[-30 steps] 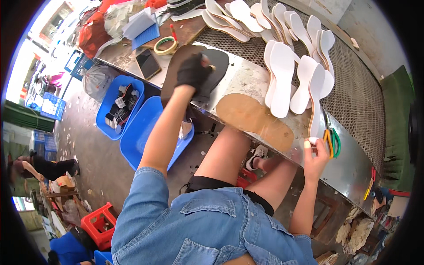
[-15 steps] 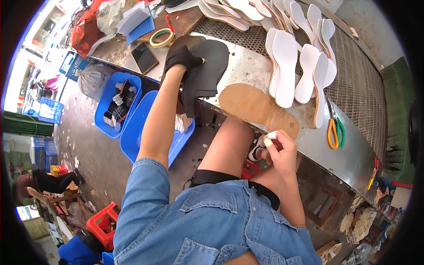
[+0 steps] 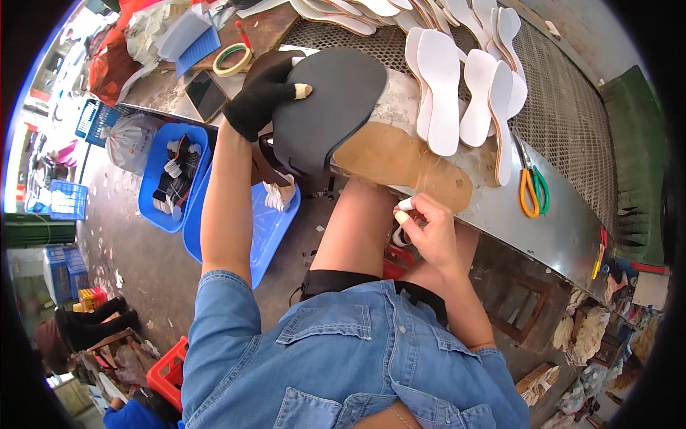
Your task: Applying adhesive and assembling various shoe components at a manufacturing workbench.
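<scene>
My left hand point(image 3: 266, 100), in a black glove with a pale cover on the thumb tip, grips a black rounded shoe-sole sheet point(image 3: 332, 104) by its left side. The sheet is tilted up above the bench edge, its lower part overlapping a brown sole-shaped patch point(image 3: 400, 159) flat on the bench. Bare except for pale covers on thumb and forefinger, my right hand point(image 3: 433, 230) hovers by the bench's near edge, thumb and fingers drawn together. Whether anything sits in that pinch is hidden. White insoles point(image 3: 440, 86) lie in a loose pile beyond the brown patch.
Scissors point(image 3: 529, 191) with orange and green handles rest at the right. A tape roll point(image 3: 232, 60) and a phone point(image 3: 206, 95) lie at the left of the bench. Below are blue bins point(image 3: 161, 211) with shoe parts. A person point(image 3: 71, 332) is at the far left.
My left hand has raised the black sheet off the bench and turned it toward me; several stacked black pieces showed before. My right hand stays pinched, slightly shifted. The whole view has moved a little.
</scene>
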Action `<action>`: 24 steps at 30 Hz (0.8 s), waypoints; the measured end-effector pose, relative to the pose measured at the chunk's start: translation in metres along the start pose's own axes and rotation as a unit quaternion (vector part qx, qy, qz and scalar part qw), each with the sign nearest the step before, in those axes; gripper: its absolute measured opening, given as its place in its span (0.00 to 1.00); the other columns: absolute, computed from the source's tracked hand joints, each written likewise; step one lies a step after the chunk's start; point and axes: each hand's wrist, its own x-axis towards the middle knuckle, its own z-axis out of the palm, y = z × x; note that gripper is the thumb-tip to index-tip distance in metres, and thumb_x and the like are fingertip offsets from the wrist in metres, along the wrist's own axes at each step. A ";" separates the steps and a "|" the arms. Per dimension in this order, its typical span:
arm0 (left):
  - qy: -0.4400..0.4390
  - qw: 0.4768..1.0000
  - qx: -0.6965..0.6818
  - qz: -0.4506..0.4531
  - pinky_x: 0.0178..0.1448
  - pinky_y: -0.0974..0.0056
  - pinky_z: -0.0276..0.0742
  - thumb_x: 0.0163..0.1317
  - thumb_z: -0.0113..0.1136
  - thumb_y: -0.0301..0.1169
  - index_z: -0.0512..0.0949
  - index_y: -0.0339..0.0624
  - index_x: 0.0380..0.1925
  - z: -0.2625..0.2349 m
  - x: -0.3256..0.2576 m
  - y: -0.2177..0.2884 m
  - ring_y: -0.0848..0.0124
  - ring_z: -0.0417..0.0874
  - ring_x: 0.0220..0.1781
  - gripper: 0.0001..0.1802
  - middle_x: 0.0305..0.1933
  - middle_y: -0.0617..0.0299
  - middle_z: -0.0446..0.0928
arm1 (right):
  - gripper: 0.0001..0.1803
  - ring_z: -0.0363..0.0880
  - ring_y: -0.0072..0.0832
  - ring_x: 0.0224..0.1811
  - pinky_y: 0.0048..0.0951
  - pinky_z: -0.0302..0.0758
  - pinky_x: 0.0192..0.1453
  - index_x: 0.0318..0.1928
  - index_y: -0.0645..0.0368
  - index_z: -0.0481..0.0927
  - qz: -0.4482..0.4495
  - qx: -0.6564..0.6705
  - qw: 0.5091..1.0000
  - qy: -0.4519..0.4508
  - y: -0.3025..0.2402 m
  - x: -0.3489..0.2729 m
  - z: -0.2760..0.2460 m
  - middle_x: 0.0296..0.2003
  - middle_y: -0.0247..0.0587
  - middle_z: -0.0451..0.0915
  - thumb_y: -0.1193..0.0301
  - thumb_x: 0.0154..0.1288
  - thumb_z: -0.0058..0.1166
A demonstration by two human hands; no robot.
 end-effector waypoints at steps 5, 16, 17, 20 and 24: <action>0.116 0.897 0.424 0.038 0.47 0.63 0.75 0.49 0.69 0.36 0.75 0.41 0.49 0.025 0.011 -0.034 0.63 0.80 0.41 0.26 0.40 0.54 0.78 | 0.05 0.70 0.18 0.18 0.21 0.65 0.22 0.32 0.66 0.79 -0.010 -0.017 1.000 0.007 0.000 0.003 0.000 0.25 0.37 0.75 0.77 0.56 0.59; 0.220 0.756 0.616 0.029 0.47 0.54 0.75 0.48 0.66 0.43 0.81 0.43 0.35 0.068 0.054 -0.063 0.54 0.80 0.40 0.18 0.35 0.51 0.79 | 0.04 0.71 0.20 0.21 0.21 0.67 0.25 0.32 0.66 0.79 -0.013 -0.001 1.000 0.016 -0.013 0.010 -0.003 0.25 0.36 0.75 0.78 0.56 0.59; 0.221 0.756 0.616 0.030 0.47 0.54 0.75 0.48 0.66 0.43 0.81 0.43 0.35 0.068 0.054 -0.065 0.54 0.80 0.40 0.18 0.35 0.51 0.79 | 0.03 0.71 0.20 0.21 0.21 0.67 0.25 0.32 0.65 0.79 -0.005 0.010 1.000 0.009 -0.011 0.008 -0.003 0.25 0.36 0.75 0.78 0.56 0.58; 0.281 0.754 0.574 0.154 0.47 0.53 0.75 0.46 0.66 0.40 0.81 0.46 0.34 0.064 0.043 -0.067 0.54 0.79 0.40 0.16 0.33 0.52 0.79 | 0.03 0.70 0.18 0.20 0.21 0.66 0.25 0.32 0.64 0.80 -0.014 -0.013 1.000 0.022 -0.006 0.008 -0.005 0.25 0.34 0.75 0.78 0.56 0.58; 0.238 0.826 0.488 0.152 0.42 0.60 0.76 0.49 0.66 0.35 0.79 0.45 0.32 0.058 0.027 -0.039 0.60 0.81 0.36 0.11 0.30 0.56 0.79 | 0.03 0.72 0.16 0.23 0.18 0.68 0.27 0.32 0.65 0.79 -0.022 0.013 0.999 0.035 -0.017 0.022 -0.008 0.27 0.33 0.77 0.77 0.59 0.58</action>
